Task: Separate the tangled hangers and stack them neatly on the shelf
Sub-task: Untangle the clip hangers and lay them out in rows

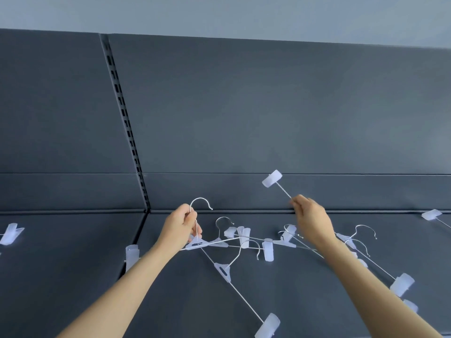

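Risk: lifting now drags whole tangle, since rods and hooks cross in white-clipped wire hanger pile (253, 242) on dark grey shelf (73, 276). Left hand (180, 226) pinches hook neck of lifted hanger (200, 243), just left of pile. Right hand (311, 219) grips its rod; long axis rises rightward, end clip (271, 178) above pile.

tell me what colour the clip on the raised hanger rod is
Translucent white, frosted-looking. The clip shows best in the head view, against the dark grey back panel.
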Demonstrator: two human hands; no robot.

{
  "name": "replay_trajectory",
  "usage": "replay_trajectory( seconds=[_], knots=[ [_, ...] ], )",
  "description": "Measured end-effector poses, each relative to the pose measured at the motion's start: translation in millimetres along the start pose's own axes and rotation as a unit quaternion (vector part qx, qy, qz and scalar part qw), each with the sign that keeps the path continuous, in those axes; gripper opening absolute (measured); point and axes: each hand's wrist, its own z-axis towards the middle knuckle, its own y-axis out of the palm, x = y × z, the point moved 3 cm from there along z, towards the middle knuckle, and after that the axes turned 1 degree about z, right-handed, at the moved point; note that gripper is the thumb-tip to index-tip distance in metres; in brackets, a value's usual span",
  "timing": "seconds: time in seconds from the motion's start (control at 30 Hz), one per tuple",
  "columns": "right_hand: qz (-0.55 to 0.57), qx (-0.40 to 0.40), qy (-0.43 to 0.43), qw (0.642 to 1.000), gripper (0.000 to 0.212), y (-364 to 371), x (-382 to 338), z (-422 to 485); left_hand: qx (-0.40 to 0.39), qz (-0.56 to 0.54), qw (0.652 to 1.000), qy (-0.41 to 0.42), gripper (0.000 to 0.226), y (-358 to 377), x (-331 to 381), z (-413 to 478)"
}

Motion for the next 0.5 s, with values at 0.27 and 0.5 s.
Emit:
replay_trajectory(
  seconds=[0.27, 0.5],
  knots=[
    [-0.036, -0.052, 0.101, 0.993, 0.015, 11.4, 15.4, 17.1, 0.028, -0.050, 0.998, 0.012, 0.022, -15.4, 0.7, -2.2],
    [-0.160, 0.058, -0.083, 0.982, 0.023, 30.3, -18.9, -27.4, 0.018, -0.063, 0.998, -0.003, 0.024, -1.3, -4.6, -2.6]
  ],
)
